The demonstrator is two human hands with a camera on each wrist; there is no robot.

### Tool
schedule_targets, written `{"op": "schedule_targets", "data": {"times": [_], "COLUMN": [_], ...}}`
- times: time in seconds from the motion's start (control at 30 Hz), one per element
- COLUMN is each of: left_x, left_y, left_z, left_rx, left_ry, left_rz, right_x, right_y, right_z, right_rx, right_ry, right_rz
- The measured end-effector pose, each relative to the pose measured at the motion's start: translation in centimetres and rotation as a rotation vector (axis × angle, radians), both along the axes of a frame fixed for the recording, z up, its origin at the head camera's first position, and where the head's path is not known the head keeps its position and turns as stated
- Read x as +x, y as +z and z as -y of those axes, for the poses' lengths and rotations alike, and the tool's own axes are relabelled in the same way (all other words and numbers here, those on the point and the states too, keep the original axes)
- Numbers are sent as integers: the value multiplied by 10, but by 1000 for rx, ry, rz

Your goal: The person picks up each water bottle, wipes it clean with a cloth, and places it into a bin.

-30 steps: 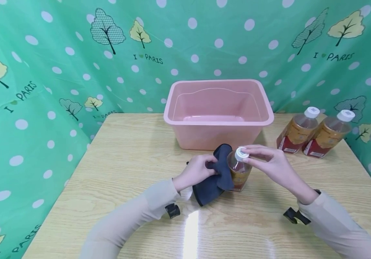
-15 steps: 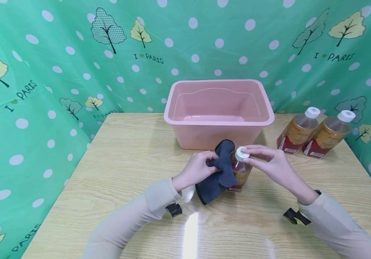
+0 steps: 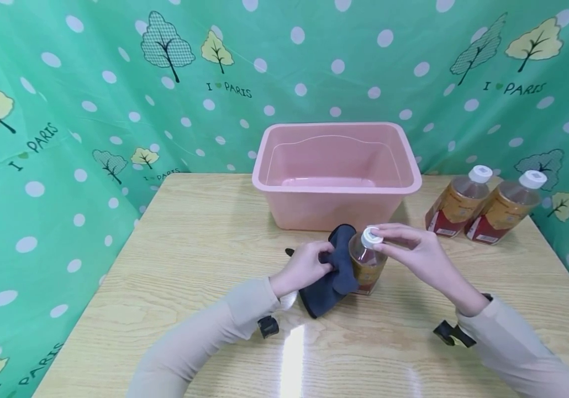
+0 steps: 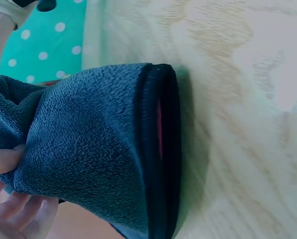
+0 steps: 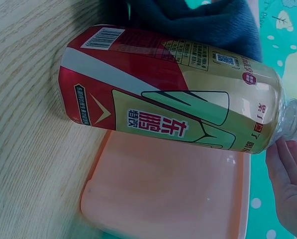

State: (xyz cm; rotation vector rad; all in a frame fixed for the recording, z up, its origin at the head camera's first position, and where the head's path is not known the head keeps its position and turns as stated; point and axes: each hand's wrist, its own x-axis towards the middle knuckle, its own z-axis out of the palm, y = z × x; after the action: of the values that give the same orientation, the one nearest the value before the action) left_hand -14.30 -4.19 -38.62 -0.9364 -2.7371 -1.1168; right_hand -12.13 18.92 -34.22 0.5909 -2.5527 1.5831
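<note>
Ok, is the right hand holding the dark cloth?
No, the right hand pinches the white bottle cap, while the left hand grips the dark cloth.

Left hand [image 3: 305, 268] grips cloth [image 4: 83, 134]: matt, rough-napped, smoother edging [image 4: 173, 132]. Below right hand [image 3: 416, 251]: clear plastic bottle [image 3: 368, 268], glossy printed label [image 5: 168, 94], smooth plastic cap [image 3: 372, 237]. Beyond both hands: tub [image 3: 331, 210], smooth plastic, slight sheen. Under them: tabletop [image 3: 205, 237], wood-grained, glossy where light strikes.

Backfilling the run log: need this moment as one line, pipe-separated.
left hand: grips dark cloth beside bottle | right hand: pinches white cap | bottle: standing on table | pink bin: behind bottle | two more bottles: right of bin
</note>
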Motion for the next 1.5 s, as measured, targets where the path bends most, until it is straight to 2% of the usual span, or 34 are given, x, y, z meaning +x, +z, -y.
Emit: {"op": "schedule_targets", "data": {"times": [0.17,0.57,0.83,1.1,1.3,1.4,1.5], "left_x": [-1,-8,-12,-12,-9,-7,-5], "left_y": [-8,-26,-37,-34,-28,-25,-22], "left_z": [0,0,0,5,13,17,21], "left_rx": [-64,-169,-200,-224,-170,-133,-91], "left_ry": [11,-33,-48,-51,-27,-17,-13], "left_rz": [-16,-36,2,34,81,101,111], "right_x": [0,1,1,2,2,3,3], "right_y": [1,0,1,2,4,4,5], "right_z": [0,2,3,1,2,3,4], "right_rx": [8,-20,-11,0,53,82,108], "right_ry": [4,27,17,15,5,12,17], "right_rz": [7,-24,-22,-30,-53,-105,-199]}}
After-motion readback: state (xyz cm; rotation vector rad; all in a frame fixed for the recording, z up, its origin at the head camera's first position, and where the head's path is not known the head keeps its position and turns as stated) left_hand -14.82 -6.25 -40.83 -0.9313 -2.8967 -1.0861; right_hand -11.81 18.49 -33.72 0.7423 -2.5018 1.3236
